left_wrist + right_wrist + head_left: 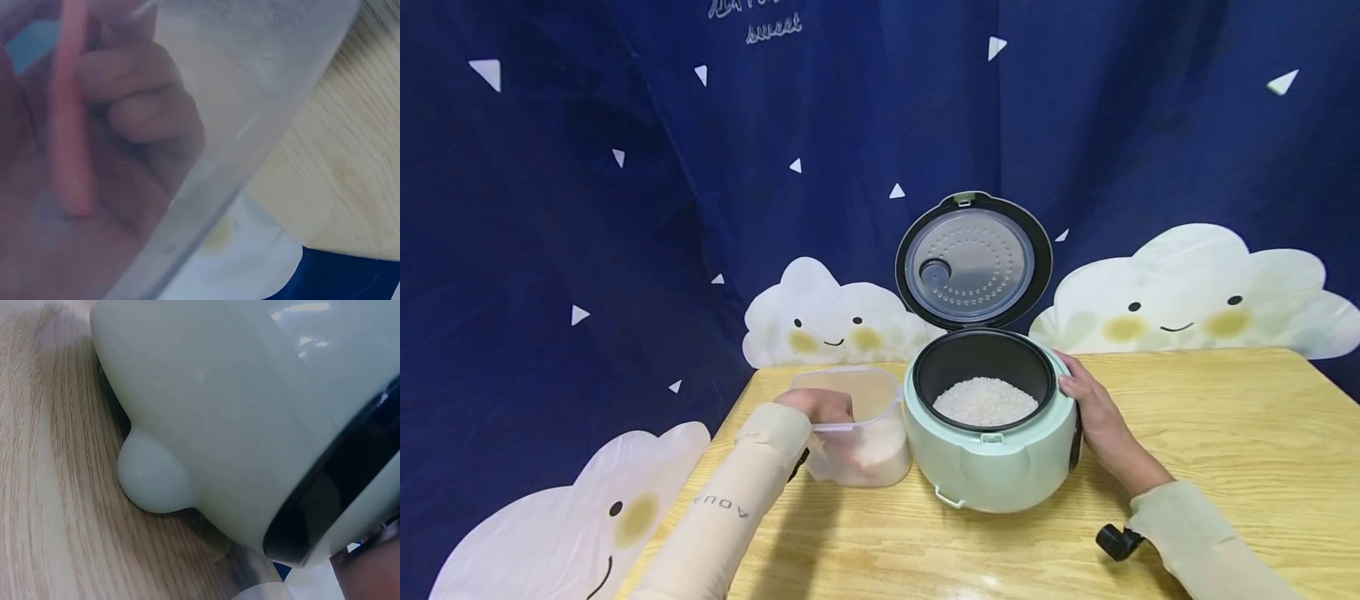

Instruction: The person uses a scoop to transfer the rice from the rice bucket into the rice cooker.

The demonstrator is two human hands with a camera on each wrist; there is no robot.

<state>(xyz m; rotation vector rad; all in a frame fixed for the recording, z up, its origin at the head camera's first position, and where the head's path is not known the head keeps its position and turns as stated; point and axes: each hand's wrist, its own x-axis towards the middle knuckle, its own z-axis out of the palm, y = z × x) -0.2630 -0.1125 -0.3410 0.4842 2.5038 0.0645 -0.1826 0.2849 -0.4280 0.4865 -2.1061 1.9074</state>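
Observation:
My left hand (pixel 826 406) reaches over the rim into a clear plastic box (pixel 891 471) of white rice. Through its wall in the left wrist view, the fingers (pixel 153 115) curl round a slim pink handle (pixel 74 125); what it belongs to is hidden. A mint-green rice cooker (pixel 992 475) stands right beside the box, its lid (pixel 970 262) raised. White rice (pixel 985 402) lies in its black inner pot (pixel 940 367). My right hand (pixel 1097 412) rests against the cooker's right side, thumb at the top rim and fingers stretched along the edge.
Both containers stand on a light wooden table (pixel 1210 442). Behind it hangs a dark blue cloth (pixel 850 108) with white triangles and smiling clouds. A black wrist-mounted device (pixel 1117 542) sticks out below the right sleeve.

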